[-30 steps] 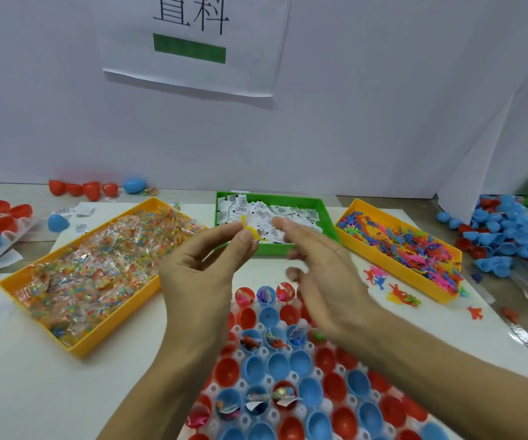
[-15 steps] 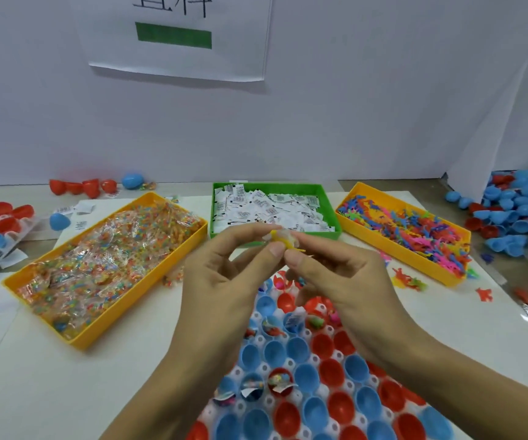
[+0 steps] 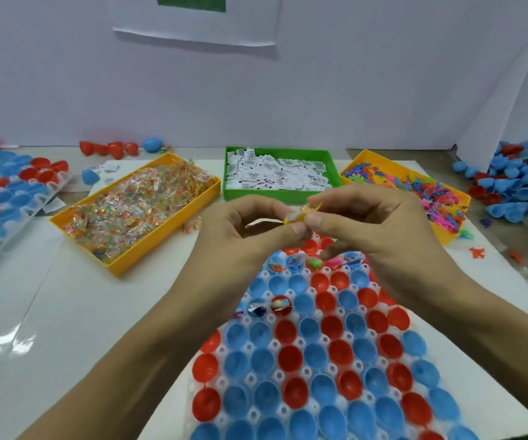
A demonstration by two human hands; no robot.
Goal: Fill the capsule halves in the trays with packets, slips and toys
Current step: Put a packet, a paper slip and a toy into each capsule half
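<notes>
Head view: both hands meet above the far end of the capsule tray (image 3: 320, 360), fingertips together. Left hand (image 3: 243, 230) and right hand (image 3: 374, 227) each pinch the same small yellow toy (image 3: 300, 214), w/ a bit of clear wrap on it; fingers curled, thumbs and forefingers closed on it. The toy hangs in the air just in front of the near wall of the green bin (image 3: 278, 193), which holds white slips (image 3: 275, 173).

The tray's red and blue capsule halves (image 3: 288, 357) sit open side up; most near rows look bare inside, while a few far ones, under and just behind the hands, hold bits, e.g. two w/ packets (image 3: 269, 304).

Left of the green bin: yellow bin (image 3: 139, 249) of clear candy packets, angled, its near corner close to the left forearm. Right: another yellow bin (image 3: 447, 233) of coloured toys, its near edge just beside the right wrist; a few loose toys lie on the white mat past it.

Open mat shows between the packet bin and the tray, left of the left forearm. Far left edge: a second tray (image 3: 8, 198) of halves. Far right: a loose pile of capsule halves (image 3: 516, 182), mostly blue.
</notes>
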